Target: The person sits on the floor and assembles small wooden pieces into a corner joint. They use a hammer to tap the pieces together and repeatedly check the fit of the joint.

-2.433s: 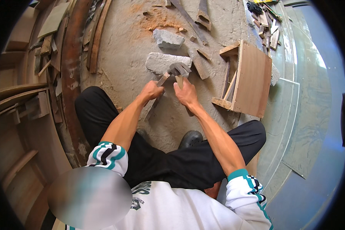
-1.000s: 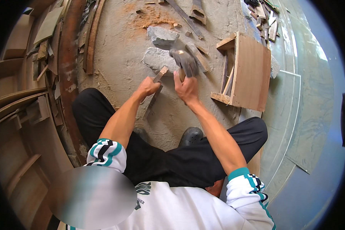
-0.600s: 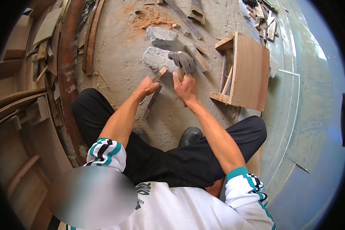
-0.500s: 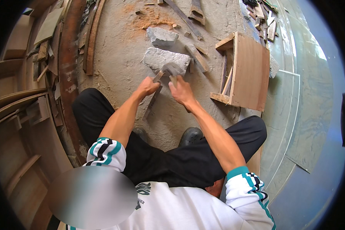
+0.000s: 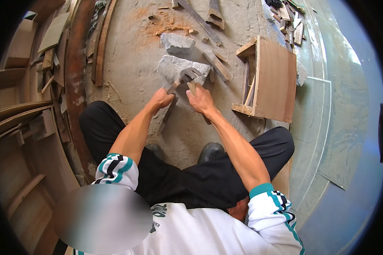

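My right hand is closed round the wooden handle of a claw hammer. The hammer's dark metal head lies over the front part of a rough grey stone block. My left hand grips a narrow wooden strip, whose upper end reaches up beside the hammer head and whose lower end slants down toward my feet. Whether the hammer touches the strip I cannot tell. Just beyond the block lies a second grey stone.
An open wooden box frame stands to the right, beside glass sheets. A handsaw and loose wood strips lie ahead. Orange sawdust covers the far floor. Wooden cabinet parts line the left.
The hammer head has turned slightly over the stone, and the upper end of the strip has shifted a little left. Both hands keep their grip; the whole view has shifted slightly.
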Available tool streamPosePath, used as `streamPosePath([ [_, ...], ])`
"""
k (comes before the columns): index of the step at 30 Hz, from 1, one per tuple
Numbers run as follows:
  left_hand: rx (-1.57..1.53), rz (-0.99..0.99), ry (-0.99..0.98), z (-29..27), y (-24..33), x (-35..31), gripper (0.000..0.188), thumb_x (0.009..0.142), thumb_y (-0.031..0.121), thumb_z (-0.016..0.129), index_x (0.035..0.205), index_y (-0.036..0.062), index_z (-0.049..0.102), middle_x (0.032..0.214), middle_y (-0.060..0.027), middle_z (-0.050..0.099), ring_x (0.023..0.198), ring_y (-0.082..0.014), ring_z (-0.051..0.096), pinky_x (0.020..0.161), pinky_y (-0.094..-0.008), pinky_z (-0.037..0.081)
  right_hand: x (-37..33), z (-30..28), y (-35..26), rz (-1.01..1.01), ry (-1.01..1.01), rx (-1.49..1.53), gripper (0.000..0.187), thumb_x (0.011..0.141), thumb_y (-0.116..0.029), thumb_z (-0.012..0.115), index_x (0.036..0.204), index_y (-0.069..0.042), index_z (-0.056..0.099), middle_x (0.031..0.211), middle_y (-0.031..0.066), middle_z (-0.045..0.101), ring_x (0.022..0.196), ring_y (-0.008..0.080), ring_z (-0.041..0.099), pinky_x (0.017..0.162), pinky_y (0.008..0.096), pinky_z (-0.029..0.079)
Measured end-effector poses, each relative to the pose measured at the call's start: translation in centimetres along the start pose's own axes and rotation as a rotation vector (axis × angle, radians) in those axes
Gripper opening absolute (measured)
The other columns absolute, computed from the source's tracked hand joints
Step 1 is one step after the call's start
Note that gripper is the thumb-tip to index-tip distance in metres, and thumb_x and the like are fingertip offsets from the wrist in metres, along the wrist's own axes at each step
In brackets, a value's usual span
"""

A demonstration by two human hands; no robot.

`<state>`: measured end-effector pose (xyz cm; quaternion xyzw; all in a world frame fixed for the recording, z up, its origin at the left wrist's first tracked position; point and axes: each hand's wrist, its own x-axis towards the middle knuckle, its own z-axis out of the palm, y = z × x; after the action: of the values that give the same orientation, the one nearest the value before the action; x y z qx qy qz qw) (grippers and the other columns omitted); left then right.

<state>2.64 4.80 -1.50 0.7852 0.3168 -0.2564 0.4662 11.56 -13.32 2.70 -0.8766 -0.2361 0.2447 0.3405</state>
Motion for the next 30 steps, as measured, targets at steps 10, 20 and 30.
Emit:
streamPosePath([
  [10, 0.006, 0.03, 0.039, 0.1, 0.0, 0.3, 0.045, 0.076, 0.03, 0.062, 0.088, -0.0131, 0.064, 0.089, -0.0346, 0.065, 0.09, -0.0429, 0.066, 0.08, -0.0469, 0.049, -1.0, -1.0, -2.2, 0.023, 0.083, 0.047, 0.038, 0.092, -0.031, 0.058, 0.11, 0.003, 0.053, 0.078, 0.0324, 0.064, 0.078, 0.0518, 0.064, 0.069, 0.056, 0.05],
  [20, 0.018, 0.017, 0.063, -0.2, 0.4, 0.2, 0.043, 0.075, 0.03, 0.062, 0.089, -0.0114, 0.065, 0.089, -0.0339, 0.065, 0.086, -0.0428, 0.067, 0.078, -0.0463, 0.051, -0.5, -2.6, -4.4, 0.05, 0.151, 0.152, 0.039, 0.091, -0.032, 0.059, 0.105, 0.004, 0.057, 0.085, 0.0322, 0.066, 0.086, 0.0508, 0.064, 0.076, 0.0534, 0.052],
  [30, 0.002, 0.023, 0.029, -0.6, -0.1, 0.7, 0.04, 0.077, 0.032, 0.062, 0.077, -0.0088, 0.061, 0.066, -0.0207, 0.059, 0.067, -0.0308, 0.062, 0.066, -0.0447, 0.049, 0.4, -2.1, -2.3, 0.137, 0.06, 0.041, 0.045, 0.089, -0.036, 0.059, 0.107, 0.005, 0.057, 0.092, 0.0346, 0.065, 0.092, 0.0515, 0.063, 0.083, 0.055, 0.05],
])
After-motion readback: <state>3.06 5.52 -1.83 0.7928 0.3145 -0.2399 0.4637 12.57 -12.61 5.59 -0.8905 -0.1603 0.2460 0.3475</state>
